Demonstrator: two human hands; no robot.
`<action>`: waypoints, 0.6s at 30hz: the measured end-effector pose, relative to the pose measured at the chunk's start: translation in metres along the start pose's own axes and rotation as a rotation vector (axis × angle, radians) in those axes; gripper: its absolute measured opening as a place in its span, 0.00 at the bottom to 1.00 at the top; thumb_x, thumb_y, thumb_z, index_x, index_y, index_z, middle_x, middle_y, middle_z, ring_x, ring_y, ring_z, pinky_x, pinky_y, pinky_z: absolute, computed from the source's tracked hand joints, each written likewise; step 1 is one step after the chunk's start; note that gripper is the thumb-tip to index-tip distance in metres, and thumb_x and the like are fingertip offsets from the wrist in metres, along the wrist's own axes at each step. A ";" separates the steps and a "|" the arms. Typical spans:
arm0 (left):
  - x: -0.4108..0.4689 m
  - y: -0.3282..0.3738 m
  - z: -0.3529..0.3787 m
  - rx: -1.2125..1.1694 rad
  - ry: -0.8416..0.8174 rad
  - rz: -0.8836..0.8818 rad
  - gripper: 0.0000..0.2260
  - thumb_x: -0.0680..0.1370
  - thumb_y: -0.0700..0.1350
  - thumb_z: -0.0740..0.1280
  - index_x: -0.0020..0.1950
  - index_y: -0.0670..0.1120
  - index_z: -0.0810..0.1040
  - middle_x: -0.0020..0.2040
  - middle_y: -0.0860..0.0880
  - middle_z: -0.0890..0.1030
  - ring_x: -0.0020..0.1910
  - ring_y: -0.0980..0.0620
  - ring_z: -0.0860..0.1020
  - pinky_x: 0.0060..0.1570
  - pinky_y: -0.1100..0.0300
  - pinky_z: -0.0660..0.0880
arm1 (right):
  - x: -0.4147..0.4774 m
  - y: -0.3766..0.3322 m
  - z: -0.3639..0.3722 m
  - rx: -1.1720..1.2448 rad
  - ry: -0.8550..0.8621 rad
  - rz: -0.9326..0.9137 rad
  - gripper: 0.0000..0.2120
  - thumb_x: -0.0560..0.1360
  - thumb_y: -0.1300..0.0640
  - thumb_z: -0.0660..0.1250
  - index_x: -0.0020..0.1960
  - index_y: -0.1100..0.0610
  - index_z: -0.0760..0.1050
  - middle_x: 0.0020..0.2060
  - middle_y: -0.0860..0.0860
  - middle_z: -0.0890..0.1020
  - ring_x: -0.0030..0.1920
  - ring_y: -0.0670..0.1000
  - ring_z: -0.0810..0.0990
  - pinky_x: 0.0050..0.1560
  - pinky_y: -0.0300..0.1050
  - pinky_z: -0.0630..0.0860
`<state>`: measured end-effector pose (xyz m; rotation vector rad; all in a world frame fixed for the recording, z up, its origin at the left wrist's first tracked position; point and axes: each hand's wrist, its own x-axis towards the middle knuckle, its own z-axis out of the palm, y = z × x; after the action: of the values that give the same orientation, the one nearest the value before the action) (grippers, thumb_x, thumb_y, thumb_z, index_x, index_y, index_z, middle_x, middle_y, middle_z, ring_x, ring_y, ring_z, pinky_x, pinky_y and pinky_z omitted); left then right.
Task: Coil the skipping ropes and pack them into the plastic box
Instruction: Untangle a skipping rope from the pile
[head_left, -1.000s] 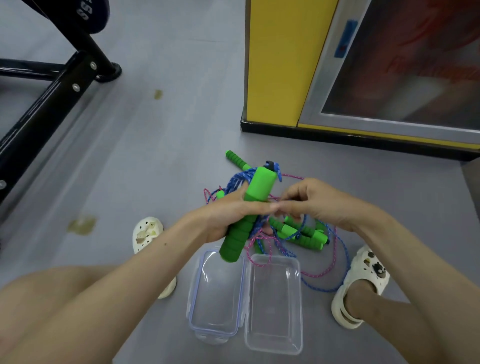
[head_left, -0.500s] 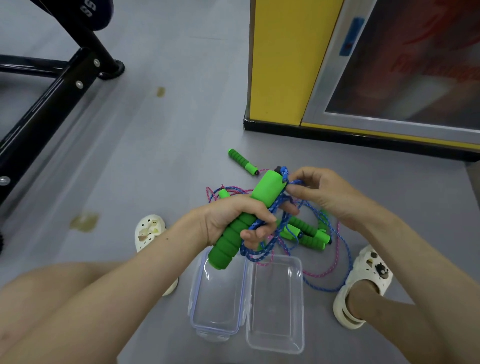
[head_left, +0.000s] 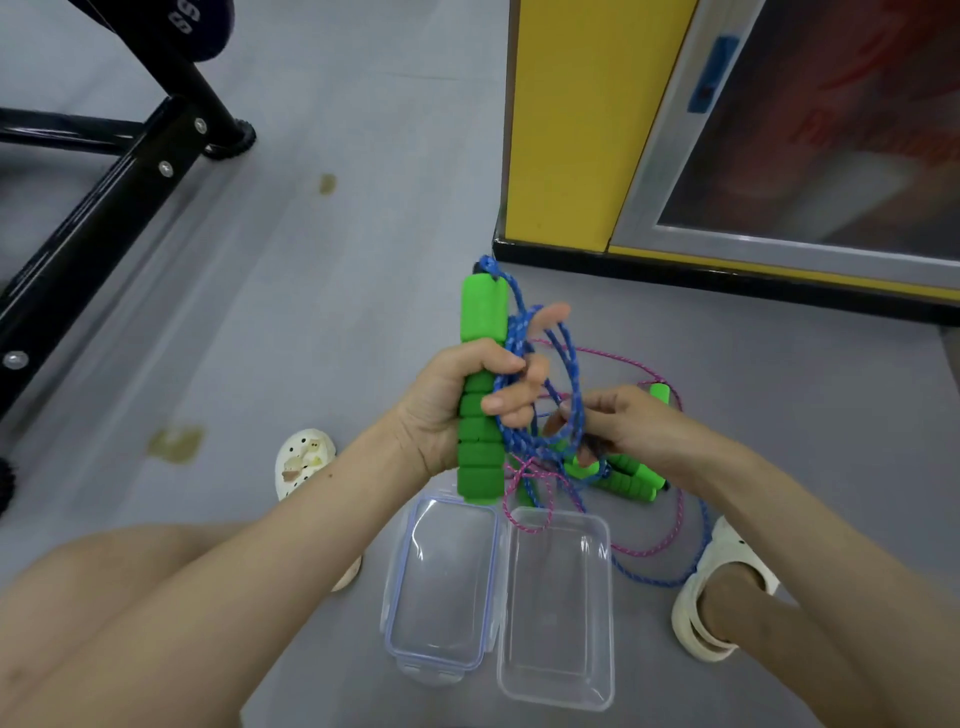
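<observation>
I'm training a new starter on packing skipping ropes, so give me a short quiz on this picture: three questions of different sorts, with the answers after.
1. True or false: the plastic box already holds a coiled rope.
2. The left hand grips a green handle. How is the handle held? A roughly upright; B lying in the box; C hanging head down by its rope.
3. Fill in: the right hand pinches the ___ rope.
Key: 1 false, the box is empty. 2 A. 3 blue; the blue rope also loops round the left hand's fingers.
</observation>
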<state>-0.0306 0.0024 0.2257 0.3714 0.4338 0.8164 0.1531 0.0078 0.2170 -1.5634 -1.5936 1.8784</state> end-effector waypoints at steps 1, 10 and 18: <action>0.002 0.001 0.003 0.009 0.123 0.071 0.27 0.68 0.34 0.61 0.68 0.43 0.70 0.34 0.47 0.78 0.18 0.59 0.67 0.22 0.67 0.69 | 0.000 0.002 0.000 -0.040 -0.020 -0.008 0.13 0.80 0.57 0.59 0.43 0.56 0.80 0.26 0.50 0.77 0.24 0.40 0.71 0.29 0.30 0.68; 0.002 0.027 -0.005 -0.154 0.756 0.370 0.14 0.75 0.32 0.57 0.33 0.45 0.73 0.44 0.47 0.80 0.21 0.58 0.69 0.27 0.67 0.69 | 0.008 0.020 -0.005 -0.375 -0.152 0.049 0.13 0.77 0.50 0.66 0.37 0.53 0.81 0.29 0.46 0.81 0.33 0.43 0.74 0.41 0.36 0.67; -0.001 0.038 -0.029 0.417 1.122 0.506 0.11 0.73 0.31 0.62 0.53 0.41 0.69 0.44 0.48 0.78 0.22 0.57 0.75 0.27 0.66 0.71 | 0.002 0.005 -0.024 -0.395 0.188 -0.106 0.13 0.78 0.52 0.64 0.38 0.56 0.78 0.23 0.45 0.74 0.26 0.43 0.69 0.33 0.40 0.67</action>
<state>-0.0694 0.0295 0.2192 0.3860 1.6182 1.4036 0.1738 0.0213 0.2159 -1.7021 -1.9991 1.3749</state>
